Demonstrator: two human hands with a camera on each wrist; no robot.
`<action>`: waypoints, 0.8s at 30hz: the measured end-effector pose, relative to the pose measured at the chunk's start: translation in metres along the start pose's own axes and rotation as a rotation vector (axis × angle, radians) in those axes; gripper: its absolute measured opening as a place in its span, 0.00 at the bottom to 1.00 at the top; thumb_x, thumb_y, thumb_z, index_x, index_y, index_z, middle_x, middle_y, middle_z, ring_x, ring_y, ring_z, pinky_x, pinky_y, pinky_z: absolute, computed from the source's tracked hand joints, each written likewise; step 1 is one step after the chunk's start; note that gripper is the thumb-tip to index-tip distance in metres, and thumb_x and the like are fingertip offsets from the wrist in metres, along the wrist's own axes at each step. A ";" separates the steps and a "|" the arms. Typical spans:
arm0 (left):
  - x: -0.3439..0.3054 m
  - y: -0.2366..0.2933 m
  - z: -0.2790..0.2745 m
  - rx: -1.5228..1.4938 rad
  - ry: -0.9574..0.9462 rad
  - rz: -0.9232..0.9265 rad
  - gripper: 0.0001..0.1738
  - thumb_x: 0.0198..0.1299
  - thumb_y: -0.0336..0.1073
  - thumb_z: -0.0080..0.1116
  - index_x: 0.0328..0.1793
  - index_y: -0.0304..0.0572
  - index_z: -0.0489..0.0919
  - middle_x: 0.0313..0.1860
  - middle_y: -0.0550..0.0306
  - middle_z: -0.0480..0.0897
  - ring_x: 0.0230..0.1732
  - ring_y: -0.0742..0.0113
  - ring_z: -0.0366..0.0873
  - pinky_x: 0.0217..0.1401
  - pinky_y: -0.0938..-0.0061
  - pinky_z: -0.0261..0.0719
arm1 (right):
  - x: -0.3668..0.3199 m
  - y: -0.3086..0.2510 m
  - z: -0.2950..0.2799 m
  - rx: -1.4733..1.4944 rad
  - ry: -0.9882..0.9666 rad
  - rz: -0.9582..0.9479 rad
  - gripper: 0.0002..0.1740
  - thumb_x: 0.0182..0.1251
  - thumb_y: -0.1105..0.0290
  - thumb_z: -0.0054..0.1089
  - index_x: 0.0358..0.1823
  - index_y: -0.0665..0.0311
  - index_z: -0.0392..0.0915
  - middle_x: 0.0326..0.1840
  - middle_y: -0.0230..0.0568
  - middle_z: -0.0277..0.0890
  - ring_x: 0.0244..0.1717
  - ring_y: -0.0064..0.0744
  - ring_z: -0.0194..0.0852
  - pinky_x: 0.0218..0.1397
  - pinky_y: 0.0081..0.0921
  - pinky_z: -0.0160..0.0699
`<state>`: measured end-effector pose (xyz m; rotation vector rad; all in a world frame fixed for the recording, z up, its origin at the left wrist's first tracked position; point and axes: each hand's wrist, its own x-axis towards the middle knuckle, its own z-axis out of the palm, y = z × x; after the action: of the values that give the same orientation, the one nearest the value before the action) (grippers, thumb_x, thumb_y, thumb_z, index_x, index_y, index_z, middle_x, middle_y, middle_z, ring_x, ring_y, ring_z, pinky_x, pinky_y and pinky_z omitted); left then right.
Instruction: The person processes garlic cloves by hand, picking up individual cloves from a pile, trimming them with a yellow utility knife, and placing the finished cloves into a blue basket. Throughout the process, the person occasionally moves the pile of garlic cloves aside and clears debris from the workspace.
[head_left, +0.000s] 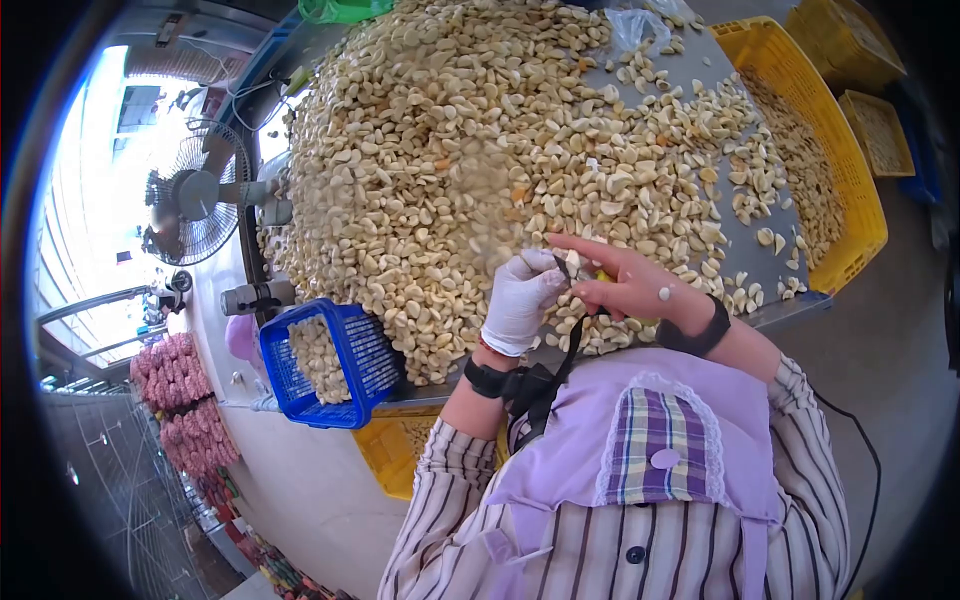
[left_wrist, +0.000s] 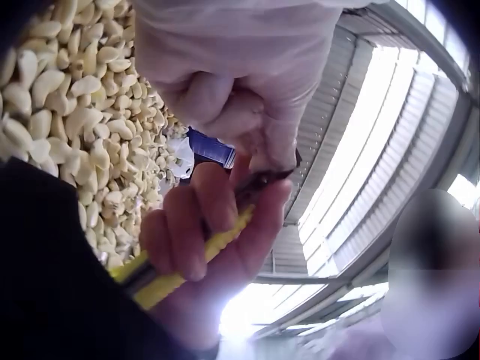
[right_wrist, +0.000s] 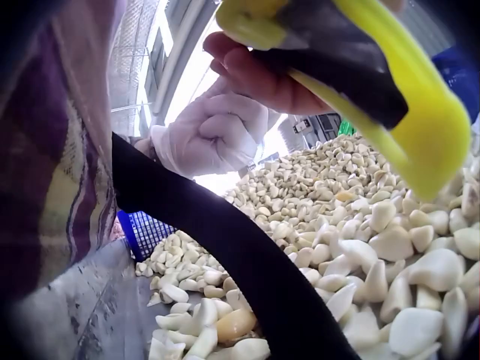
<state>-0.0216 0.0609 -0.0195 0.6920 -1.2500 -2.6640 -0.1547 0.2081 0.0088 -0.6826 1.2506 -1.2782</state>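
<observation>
My left hand (head_left: 522, 300) wears a white glove, its fingers curled in over a pale garlic clove (head_left: 573, 258) at the fingertips. The clove is mostly hidden by glove and fingers. My bare right hand (head_left: 632, 285) grips a yellow-handled cutting tool (left_wrist: 231, 237), whose dark metal tip (left_wrist: 262, 180) meets the gloved fingertips. In the right wrist view, the tool's yellow and black handle end (right_wrist: 431, 135) shows large. Both hands meet just above the near edge of a broad heap of garlic cloves (head_left: 420, 150).
A blue basket (head_left: 370, 355) with cloves stands at the table's left corner. Beyond the right edge of the metal table (head_left: 770, 235) is a yellow crate (head_left: 850, 220) of cloves. A fan (head_left: 195, 190) stands at left. A black strap (right_wrist: 225, 232) hangs near the hands.
</observation>
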 end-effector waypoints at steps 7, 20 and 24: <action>0.001 0.005 -0.002 -0.490 -0.366 0.015 0.13 0.54 0.40 0.61 0.36 0.41 0.71 0.28 0.58 0.76 0.22 0.72 0.70 0.17 0.82 0.65 | 0.008 0.016 -0.009 0.041 0.304 0.115 0.23 0.68 0.66 0.50 0.65 0.51 0.67 0.20 0.26 0.69 0.13 0.12 0.60 0.16 0.11 0.64; 0.055 -0.016 -0.035 1.675 -0.099 0.242 0.11 0.55 0.41 0.60 0.41 0.46 0.83 0.30 0.56 0.82 0.27 0.61 0.79 0.29 0.71 0.75 | -0.003 0.015 -0.037 0.301 0.533 0.050 0.19 0.71 0.62 0.46 0.61 0.58 0.69 0.22 0.27 0.67 0.12 0.13 0.59 0.13 0.10 0.61; 0.027 0.025 -0.019 0.361 0.145 -0.032 0.09 0.57 0.37 0.59 0.39 0.39 0.80 0.26 0.66 0.77 0.19 0.84 0.65 0.20 0.88 0.63 | -0.011 0.016 -0.047 0.322 0.572 -0.001 0.19 0.71 0.60 0.47 0.59 0.58 0.71 0.22 0.27 0.67 0.11 0.13 0.59 0.14 0.11 0.61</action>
<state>-0.0387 0.0237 -0.0206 0.9376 -1.7076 -2.3803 -0.1918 0.2334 -0.0148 -0.0794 1.4420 -1.6967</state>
